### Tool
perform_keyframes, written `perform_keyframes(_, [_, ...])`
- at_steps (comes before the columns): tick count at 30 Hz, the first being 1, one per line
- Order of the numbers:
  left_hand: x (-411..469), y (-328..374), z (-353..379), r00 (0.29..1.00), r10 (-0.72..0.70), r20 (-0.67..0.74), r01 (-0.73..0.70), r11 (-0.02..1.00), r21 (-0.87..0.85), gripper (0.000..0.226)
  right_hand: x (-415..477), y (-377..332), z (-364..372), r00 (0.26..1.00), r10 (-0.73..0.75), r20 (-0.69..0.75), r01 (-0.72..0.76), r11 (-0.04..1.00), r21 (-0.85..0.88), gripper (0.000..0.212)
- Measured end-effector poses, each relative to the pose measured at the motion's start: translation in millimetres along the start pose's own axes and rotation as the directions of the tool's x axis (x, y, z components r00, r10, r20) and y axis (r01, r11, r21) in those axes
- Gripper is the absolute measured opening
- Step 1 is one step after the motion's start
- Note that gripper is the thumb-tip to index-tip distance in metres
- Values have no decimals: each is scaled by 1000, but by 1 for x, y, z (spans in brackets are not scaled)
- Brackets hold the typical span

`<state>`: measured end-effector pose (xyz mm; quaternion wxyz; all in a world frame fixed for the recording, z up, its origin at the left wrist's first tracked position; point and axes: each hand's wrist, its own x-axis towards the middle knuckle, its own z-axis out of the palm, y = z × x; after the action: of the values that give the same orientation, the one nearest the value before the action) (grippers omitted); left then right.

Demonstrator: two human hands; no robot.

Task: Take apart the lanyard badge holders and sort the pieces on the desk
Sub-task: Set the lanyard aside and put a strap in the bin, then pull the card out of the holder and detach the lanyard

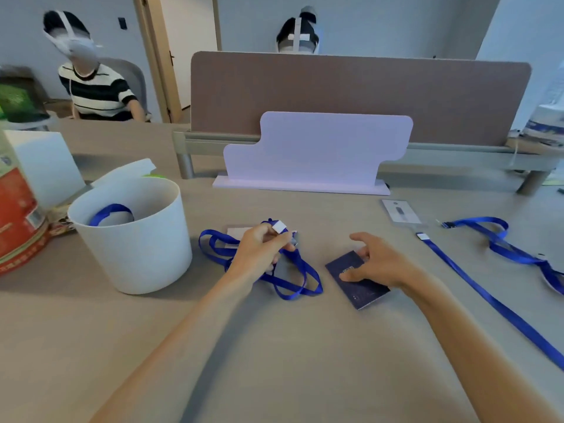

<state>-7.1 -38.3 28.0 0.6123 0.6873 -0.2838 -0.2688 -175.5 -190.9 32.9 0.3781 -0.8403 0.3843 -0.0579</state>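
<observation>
Partway: left hand point(262, 248) grips a loose blue lanyard point(293, 270) mid-table, right hand point(378, 264) lies flat on the dark badge point(357, 288); one strap point(111, 210) in the bucket point(131, 254), clear holder point(399, 210) untouched.

The left hand point(262, 251) covers most of a pale card point(238, 232) and the clip of the blue lanyard point(302, 267). The long lanyard point(491, 300) at right runs off the edge; print on the dark card point(363, 291) is blurred.
</observation>
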Motion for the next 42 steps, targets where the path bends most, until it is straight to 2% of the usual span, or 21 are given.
perform_keyframes(3, [-1,2,0,999,-45,4,45,996,-71,15,-14,2,-7,994,-99,-39,105,972,208,60])
perform_keyframes(6, [-4,4,3,999,-32,21,34,994,-106,16,-25,-7,-11,969,-245,-36,240,888,392,48])
perform_keyframes(9, [-9,7,8,999,-16,45,20,997,-72,13,-29,-11,-7,936,-345,-73,340,827,448,44])
perform_keyframes(13, [-13,9,12,997,-16,80,23,996,-90,12,-28,-10,-6,940,-319,-120,336,807,486,40])
perform_keyframes(15, [-15,9,14,996,-19,87,29,994,-106,11,-27,-12,-2,942,-304,-140,334,830,446,36])
perform_keyframes(20, [-15,12,17,997,-26,76,38,988,-151,16,-25,-11,12,914,-345,-213,384,906,179,5])
perform_keyframes(22, [-17,12,18,997,-32,77,44,987,-156,18,-25,-11,17,905,-365,-221,399,907,135,8])
perform_keyframes(28, [-19,12,17,998,-43,42,50,985,-164,20,-28,-19,24,866,-438,-243,478,866,143,10])
perform_keyframes(31, [-23,12,17,999,-37,18,40,988,-151,20,-28,-21,29,855,-425,-296,469,879,91,18])
perform_keyframes(34, [-23,13,16,997,-63,34,67,989,-135,21,-26,-26,31,831,-412,-373,448,894,11,9])
perform_keyframes(36, [-24,13,17,995,-95,41,99,988,-117,21,-26,-27,33,831,-395,-392,422,906,-18,14])
perform_keyframes(39, [-23,11,19,991,-98,-96,97,995,-12,30,-24,-26,34,834,-366,-412,376,925,-59,14])
perform_keyframes(41, [-19,5,15,968,16,-249,16,992,127,47,-23,-25,36,838,-347,-421,353,933,-66,14])
perform_keyframes(42, [-18,3,11,949,131,-287,-63,970,234,52,-24,-25,36,837,-348,-422,350,934,-75,14])
